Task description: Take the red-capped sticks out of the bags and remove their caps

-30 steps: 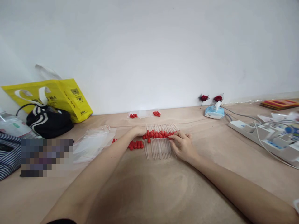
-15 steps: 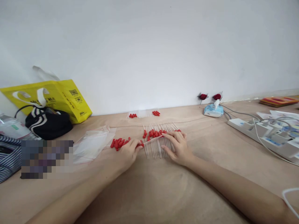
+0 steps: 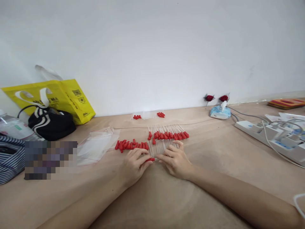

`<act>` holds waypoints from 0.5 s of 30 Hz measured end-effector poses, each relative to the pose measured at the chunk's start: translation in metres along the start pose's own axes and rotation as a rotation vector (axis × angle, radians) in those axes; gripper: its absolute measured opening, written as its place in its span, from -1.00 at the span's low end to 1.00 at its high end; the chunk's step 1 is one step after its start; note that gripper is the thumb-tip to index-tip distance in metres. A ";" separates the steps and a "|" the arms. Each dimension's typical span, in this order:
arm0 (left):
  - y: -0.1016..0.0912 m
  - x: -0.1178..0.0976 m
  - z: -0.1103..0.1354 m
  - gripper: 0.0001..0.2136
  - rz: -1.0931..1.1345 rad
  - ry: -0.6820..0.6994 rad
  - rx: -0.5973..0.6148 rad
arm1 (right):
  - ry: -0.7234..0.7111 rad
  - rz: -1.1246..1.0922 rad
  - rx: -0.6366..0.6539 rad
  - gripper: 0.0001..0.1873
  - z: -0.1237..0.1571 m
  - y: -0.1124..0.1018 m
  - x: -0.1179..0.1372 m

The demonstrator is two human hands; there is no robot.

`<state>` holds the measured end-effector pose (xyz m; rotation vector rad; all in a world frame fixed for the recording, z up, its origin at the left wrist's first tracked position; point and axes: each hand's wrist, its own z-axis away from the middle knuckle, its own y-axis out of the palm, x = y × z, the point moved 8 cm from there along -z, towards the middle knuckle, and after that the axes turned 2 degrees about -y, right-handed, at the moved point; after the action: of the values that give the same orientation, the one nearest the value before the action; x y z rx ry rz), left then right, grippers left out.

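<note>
My left hand [image 3: 134, 165] pinches a red rubber bulb [image 3: 150, 159] low over the table. Close beside it, my right hand [image 3: 177, 162] has its fingers closed on a thin clear tube [image 3: 156, 159], whose end meets the bulb; how far it goes in cannot be seen. Beyond my hands lies a row of clear droppers with red bulbs [image 3: 170, 135]. Several bare clear tubes [image 3: 160, 147] lie side by side nearer me, partly covered by my right hand. A line of loose red bulbs [image 3: 128, 145] rests just past my left hand.
Clear zip bags [image 3: 96, 148] lie at left, near a yellow bag [image 3: 79, 105] and a black pouch [image 3: 52, 124]. By the wall is a small bag with red bulbs [image 3: 160, 114]. At right are a tissue pack [image 3: 219, 113] and a power strip [image 3: 252, 128] with cables.
Both hands have come nearer to me, away from the rows. The left brought a red bulb along, and the bulb and tube now meet between my fingertips.
</note>
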<state>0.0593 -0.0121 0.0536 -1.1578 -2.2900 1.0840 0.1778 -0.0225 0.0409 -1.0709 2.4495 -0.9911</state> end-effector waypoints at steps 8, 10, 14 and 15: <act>-0.002 -0.010 0.000 -0.84 -0.008 0.057 0.063 | -0.027 -0.080 -0.002 -0.80 -0.003 -0.008 0.005; -0.001 -0.007 0.002 -0.83 -0.005 0.049 0.064 | -0.015 -0.086 0.001 -0.80 -0.001 -0.008 0.003; -0.008 0.012 0.012 -0.84 0.029 -0.039 -0.016 | 0.117 -0.071 -0.009 -0.80 0.005 -0.012 -0.014; -0.011 0.016 0.015 -0.86 0.049 -0.058 -0.031 | 0.148 -0.066 -0.006 -0.80 0.006 -0.012 -0.018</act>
<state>0.0352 -0.0105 0.0520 -1.2150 -2.3418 1.1174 0.1996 -0.0186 0.0447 -1.1247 2.5490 -1.1219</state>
